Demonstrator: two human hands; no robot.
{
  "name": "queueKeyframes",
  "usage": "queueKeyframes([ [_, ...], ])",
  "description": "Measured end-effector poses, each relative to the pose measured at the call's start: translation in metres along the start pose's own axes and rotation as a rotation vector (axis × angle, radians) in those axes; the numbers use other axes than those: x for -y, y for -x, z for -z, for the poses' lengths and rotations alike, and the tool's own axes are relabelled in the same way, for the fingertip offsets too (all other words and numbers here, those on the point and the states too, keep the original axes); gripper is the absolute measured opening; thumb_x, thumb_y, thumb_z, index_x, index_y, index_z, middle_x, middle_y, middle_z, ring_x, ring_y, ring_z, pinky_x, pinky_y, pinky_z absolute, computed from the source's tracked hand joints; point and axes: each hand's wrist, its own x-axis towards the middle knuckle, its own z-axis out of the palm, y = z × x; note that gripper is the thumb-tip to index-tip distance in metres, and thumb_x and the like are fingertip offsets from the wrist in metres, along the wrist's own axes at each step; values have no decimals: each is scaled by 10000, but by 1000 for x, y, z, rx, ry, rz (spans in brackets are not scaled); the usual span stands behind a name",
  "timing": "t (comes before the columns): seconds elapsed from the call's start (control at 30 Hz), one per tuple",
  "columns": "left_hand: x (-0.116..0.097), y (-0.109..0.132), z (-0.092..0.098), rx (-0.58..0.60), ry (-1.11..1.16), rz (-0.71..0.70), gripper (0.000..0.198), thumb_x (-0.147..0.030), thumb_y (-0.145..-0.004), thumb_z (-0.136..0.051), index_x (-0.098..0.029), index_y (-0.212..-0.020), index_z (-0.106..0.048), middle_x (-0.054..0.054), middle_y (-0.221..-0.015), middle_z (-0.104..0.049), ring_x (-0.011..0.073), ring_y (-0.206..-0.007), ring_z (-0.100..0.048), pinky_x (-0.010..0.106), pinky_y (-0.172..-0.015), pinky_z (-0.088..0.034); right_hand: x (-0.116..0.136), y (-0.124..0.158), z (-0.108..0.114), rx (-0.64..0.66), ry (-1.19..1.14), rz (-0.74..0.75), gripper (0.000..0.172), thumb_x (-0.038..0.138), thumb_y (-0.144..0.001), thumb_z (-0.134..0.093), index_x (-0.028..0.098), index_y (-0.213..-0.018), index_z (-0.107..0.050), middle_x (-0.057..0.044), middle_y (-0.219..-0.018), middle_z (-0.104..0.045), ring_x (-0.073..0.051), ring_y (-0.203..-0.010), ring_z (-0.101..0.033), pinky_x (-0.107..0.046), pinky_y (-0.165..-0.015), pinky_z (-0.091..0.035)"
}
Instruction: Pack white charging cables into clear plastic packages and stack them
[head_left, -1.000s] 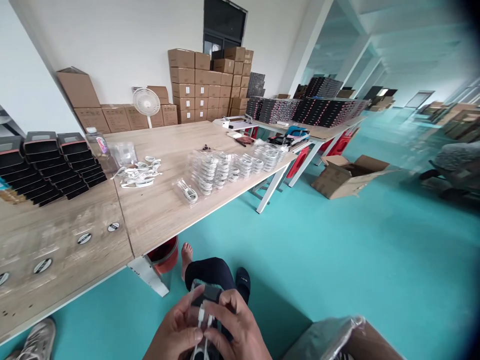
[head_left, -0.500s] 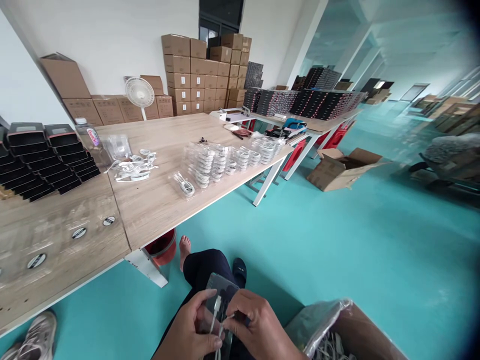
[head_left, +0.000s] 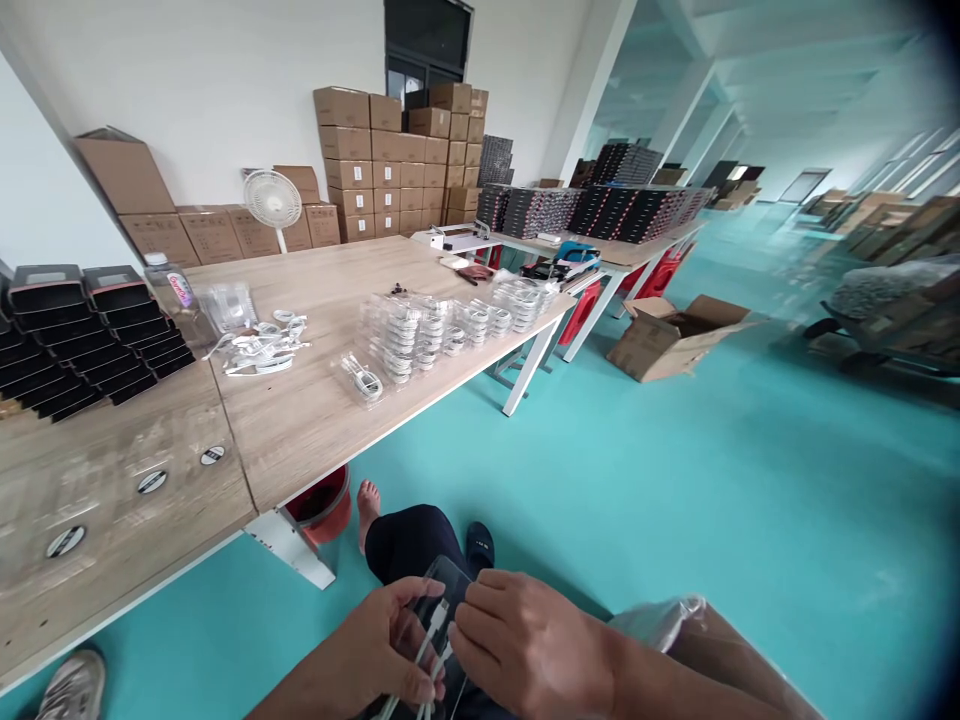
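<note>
Long wooden desk point(head_left: 315, 420) across the left. On it: black boxes point(head_left: 82, 335) stacked at the far left, a water bottle point(head_left: 171, 300) just beside them, loose white cables point(head_left: 259, 345) further right, rows of clear packs point(head_left: 442, 325) toward the desk's right end. Behind the desk, stacked cartons point(head_left: 390, 165) and a white fan point(head_left: 271, 200). Right of the desk, an open carton point(head_left: 675, 335) on the teal floor point(head_left: 675, 500).

The wooden counter point(head_left: 315, 420) carries stacked black trays point(head_left: 90, 330), loose white cables point(head_left: 259, 345), a bottle point(head_left: 174, 300) and rows of clear packs point(head_left: 442, 325).

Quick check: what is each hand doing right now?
Left hand: shut on the clear plastic tray.
Right hand: pinching the white cable against that tray.
</note>
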Motion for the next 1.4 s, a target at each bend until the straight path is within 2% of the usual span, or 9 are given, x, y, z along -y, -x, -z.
queueKeyframes([
  [0.13, -6, 6, -1, -119, -94, -143, 821, -65, -529, -797, -206, -1305, -570, -47, -649, -686, 209, -669, -688, 324, -649, -495, 5, 4, -8, 129, -441, -471, 283, 193, -937, -510, 241, -684, -628, -26, -608, -621, -151, -536, -417, -329, -514, -247],
  [0.23, -17, 15, -6, -285, -375, -231, 765, -76, -647, -725, -226, -1378, -555, -15, -731, -717, 212, -713, -670, 326, -696, -482, 22, 4, -24, 157, -1183, -1126, 246, 346, -881, -571, 238, -661, -587, 27, -548, -575, -109, -451, -421, -269, -455, -265],
  [0.33, -26, 18, -12, -415, -520, -306, 735, -115, -692, -715, -224, -1403, -559, 10, -733, -731, 244, -733, -674, 334, -727, -478, 36, -4, -41, 36, -1828, -1466, 275, 444, -776, -646, 224, -644, -547, 82, -482, -492, -67, -369, -377, -226, -393, -233],
  [0.43, -29, 15, -14, -536, -579, -380, 721, -153, -713, -716, -229, -1413, -562, 31, -758, -736, 266, -768, -679, 341, -753, -469, 37, -12, -50, -148, -1947, -1490, 308, 477, -739, -682, 205, -673, -553, 84, -504, -508, -52, -380, -398, -208, -399, -253],
  [0.53, -28, 11, -13, -566, -566, -363, 723, -160, -705, -716, -227, -1408, -562, 29, -752, -726, 262, -759, -675, 338, -739, -467, 28, -13, -53, -177, -1634, -1407, 326, 500, -810, -625, 193, -712, -577, 46, -576, -576, -87, -468, -501, -225, -472, -357],
  [0.77, -20, 2, -10, -361, -185, -257, 557, -92, -620, -695, -208, -1164, -686, 38, -911, -736, 223, -832, -658, 313, -762, -474, 16, -12, -56, -235, -1150, -1333, 195, 349, -863, -557, 185, -866, -662, 40, -644, -546, -128, -595, -468, -284, -577, -377],
  [1.1, 2, -14, -2, -46, 189, -259, 441, -276, -567, -826, -132, -979, -763, -7, -657, -567, 119, -609, -452, 248, -580, -319, 15, -17, -57, -330, -872, -1256, 181, 311, -871, -580, 215, -782, -705, -26, -822, -632, -188, -751, -608, -323, -699, -484],
  [1.3, 8, -12, -2, -42, 250, -294, 467, -285, -575, -848, -181, -1020, -756, 11, -729, -637, 140, -660, -540, 259, -641, -400, 19, -16, -66, -418, -860, -1318, 87, 271, -810, -623, 222, -868, -665, -23, -892, -588, -179, -770, -559, -326, -714, -507],
  [1.4, 9, -11, 2, -28, 268, -301, 518, -262, -578, -845, -186, -1082, -752, 33, -786, -691, 162, -715, -592, 266, -667, -421, 22, -18, -76, -521, -1022, -1393, 307, 353, -815, -655, 218, -1086, -607, -29, -956, -581, -181, -798, -562, -320, -695, -525],
])
